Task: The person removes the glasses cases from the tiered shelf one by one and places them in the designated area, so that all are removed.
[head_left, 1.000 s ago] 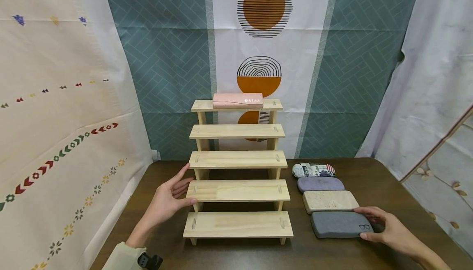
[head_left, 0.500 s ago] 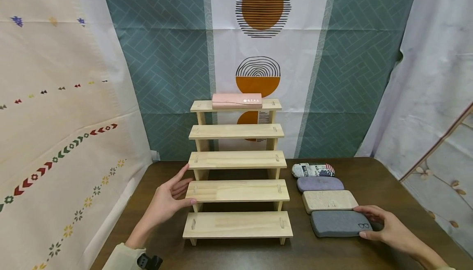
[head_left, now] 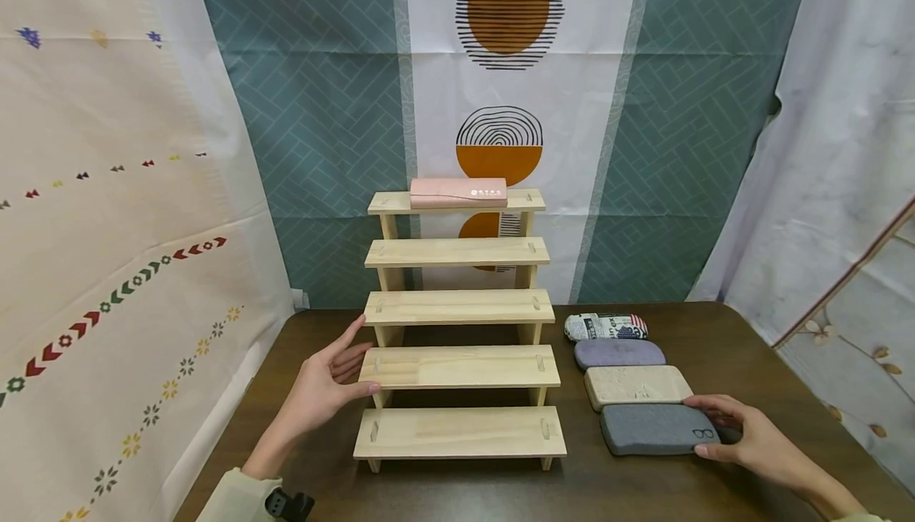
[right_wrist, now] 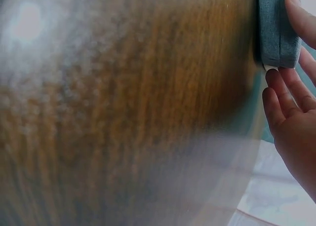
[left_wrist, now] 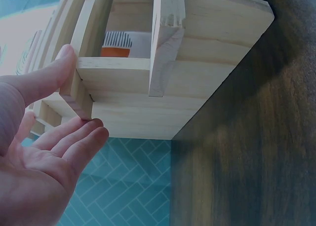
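A light wooden stepped shelf (head_left: 457,433) with several boards stands mid-table in the head view. At its left side is my left hand (head_left: 325,379), thumb on the second-lowest board's end and index finger reaching to the board above. The left wrist view shows that hand (left_wrist: 54,132) with the board's end between thumb and fingers. My right hand (head_left: 747,444) holds the right end of a grey glasses case (head_left: 654,430), thumb at its front edge, fingers at the back. That case (right_wrist: 277,31) also shows in the right wrist view. A pink glasses case (head_left: 457,193) lies on the top board.
Behind the grey case lie a cream case (head_left: 636,385), a purple case (head_left: 619,353) and a printed case (head_left: 606,326) in a row. They rest on the dark wooden table (head_left: 515,498). Patterned cloths (head_left: 322,141) hang behind and at both sides.
The head view shifts very slightly. Both hands, the shelf and the cases keep their places.
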A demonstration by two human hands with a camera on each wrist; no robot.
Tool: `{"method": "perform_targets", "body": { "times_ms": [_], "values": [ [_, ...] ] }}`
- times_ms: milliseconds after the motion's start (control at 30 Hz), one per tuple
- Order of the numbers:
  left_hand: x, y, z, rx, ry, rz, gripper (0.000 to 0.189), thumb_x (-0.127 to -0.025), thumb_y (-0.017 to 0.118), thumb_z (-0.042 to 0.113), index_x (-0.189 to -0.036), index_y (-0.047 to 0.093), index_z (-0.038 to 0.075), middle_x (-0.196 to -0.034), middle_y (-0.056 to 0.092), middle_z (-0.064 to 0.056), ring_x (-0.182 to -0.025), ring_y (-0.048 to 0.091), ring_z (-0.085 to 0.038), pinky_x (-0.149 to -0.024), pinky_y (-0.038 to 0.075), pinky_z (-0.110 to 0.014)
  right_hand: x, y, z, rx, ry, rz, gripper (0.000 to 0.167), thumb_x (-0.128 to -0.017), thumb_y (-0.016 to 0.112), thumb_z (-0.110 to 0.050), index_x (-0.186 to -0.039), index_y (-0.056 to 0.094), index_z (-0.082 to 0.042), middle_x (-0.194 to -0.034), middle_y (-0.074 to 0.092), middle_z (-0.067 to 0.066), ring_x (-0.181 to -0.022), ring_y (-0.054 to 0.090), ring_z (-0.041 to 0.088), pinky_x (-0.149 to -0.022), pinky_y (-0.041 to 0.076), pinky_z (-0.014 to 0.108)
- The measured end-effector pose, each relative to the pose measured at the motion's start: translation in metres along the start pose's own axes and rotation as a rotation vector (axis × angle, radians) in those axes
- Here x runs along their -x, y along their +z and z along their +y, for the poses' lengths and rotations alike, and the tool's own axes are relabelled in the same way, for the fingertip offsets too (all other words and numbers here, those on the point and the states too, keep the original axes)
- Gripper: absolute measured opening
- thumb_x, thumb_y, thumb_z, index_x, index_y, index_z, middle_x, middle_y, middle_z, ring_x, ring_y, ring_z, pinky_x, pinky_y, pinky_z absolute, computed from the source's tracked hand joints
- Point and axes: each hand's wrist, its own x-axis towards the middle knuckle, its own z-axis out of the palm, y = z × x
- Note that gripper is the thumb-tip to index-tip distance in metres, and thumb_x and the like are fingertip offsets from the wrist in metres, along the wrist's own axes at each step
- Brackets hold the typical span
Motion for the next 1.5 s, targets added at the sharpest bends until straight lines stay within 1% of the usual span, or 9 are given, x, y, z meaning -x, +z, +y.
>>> {"method": "perform_targets", "body": {
  "times_ms": [233,400,667,800,1033,1167,1267,1367,1500],
  "values": [
    [0.000,-0.001,-0.001,0.005,0.002,-0.002,0.104,-0.081,0.092,0.007,-0.166,0.037,0.030,-0.146,0.059,-0.024,-0.135,0.056,-0.039,-0.106,0.051,-0.045,0.001,0.002,0.001,0.017,0.003,0.015,0.060,-0.079,0.093,-0.005,-0.133,0.068,-0.002,-0.129,0.063,-0.008,-0.111,0.058,-0.005,-0.085,0.047,0.009],
    [0.000,-0.002,-0.003,0.009,0.005,-0.002,0.104,-0.081,0.092,0.006,-0.166,0.037,0.030,-0.145,0.059,-0.024,-0.135,0.057,-0.039,-0.106,0.051,-0.047,-0.001,-0.001,-0.004,0.073,0.004,0.039,0.064,-0.077,0.095,-0.008,-0.134,0.067,-0.003,-0.128,0.064,-0.005,-0.109,0.060,-0.002,-0.082,0.049,0.015],
    [0.000,-0.003,-0.003,0.009,0.010,0.001,0.104,-0.081,0.092,0.007,-0.166,0.037,0.029,-0.145,0.060,-0.024,-0.134,0.057,-0.039,-0.106,0.051,-0.045,-0.023,-0.017,-0.040,0.168,-0.064,0.090,0.064,-0.078,0.095,-0.013,-0.136,0.067,-0.011,-0.129,0.063,-0.004,-0.115,0.049,-0.010,-0.085,0.042,0.009],
    [0.000,-0.004,-0.003,0.010,0.012,0.006,0.104,-0.081,0.093,0.006,-0.166,0.037,0.029,-0.144,0.060,-0.024,-0.134,0.058,-0.039,-0.106,0.051,-0.045,-0.045,-0.018,-0.067,0.170,-0.089,0.087,0.061,-0.083,0.093,-0.015,-0.138,0.067,-0.016,-0.132,0.063,0.004,-0.116,0.051,-0.005,-0.088,0.043,0.012],
    [0.001,-0.004,-0.004,0.015,0.012,0.008,0.103,-0.081,0.092,0.006,-0.166,0.037,0.029,-0.145,0.059,-0.026,-0.134,0.058,-0.038,-0.106,0.051,-0.044,-0.094,-0.012,-0.118,0.154,-0.120,0.063,0.055,-0.090,0.087,-0.021,-0.140,0.066,-0.019,-0.135,0.062,0.002,-0.119,0.053,-0.002,-0.095,0.045,0.020],
    [0.001,-0.004,-0.003,0.017,0.007,0.011,0.103,-0.081,0.092,0.006,-0.165,0.038,0.030,-0.145,0.059,-0.026,-0.134,0.058,-0.038,-0.106,0.051,-0.044,-0.126,-0.004,-0.146,0.088,-0.147,0.042,0.052,-0.094,0.084,-0.021,-0.142,0.064,-0.016,-0.135,0.062,0.002,-0.121,0.056,0.010,-0.097,0.046,0.019],
    [0.000,-0.003,-0.003,0.021,0.006,0.009,0.103,-0.082,0.092,0.005,-0.165,0.038,0.031,-0.146,0.058,-0.027,-0.134,0.058,-0.039,-0.106,0.051,-0.044,-0.151,0.000,-0.165,0.055,-0.158,0.032,0.052,-0.096,0.082,-0.022,-0.143,0.063,-0.014,-0.138,0.061,0.006,-0.125,0.056,0.024,-0.104,0.047,0.034],
    [-0.001,-0.002,-0.003,0.024,0.007,0.007,0.103,-0.082,0.092,0.005,-0.165,0.038,0.030,-0.146,0.057,-0.027,-0.135,0.057,-0.039,-0.106,0.051,-0.044,-0.178,0.002,-0.182,0.043,-0.186,0.036,0.053,-0.096,0.082,-0.020,-0.144,0.063,-0.011,-0.141,0.060,0.011,-0.127,0.055,0.033,-0.107,0.043,0.053],
    [-0.001,-0.001,-0.003,0.030,0.005,0.003,0.103,-0.081,0.092,0.004,-0.165,0.038,0.030,-0.146,0.058,-0.025,-0.135,0.057,-0.039,-0.107,0.050,-0.044,-0.214,0.003,-0.203,0.037,-0.216,0.049,0.056,-0.095,0.082,-0.018,-0.146,0.062,-0.009,-0.141,0.060,0.014,-0.125,0.054,0.035,-0.109,0.041,0.059]
  ]
}}
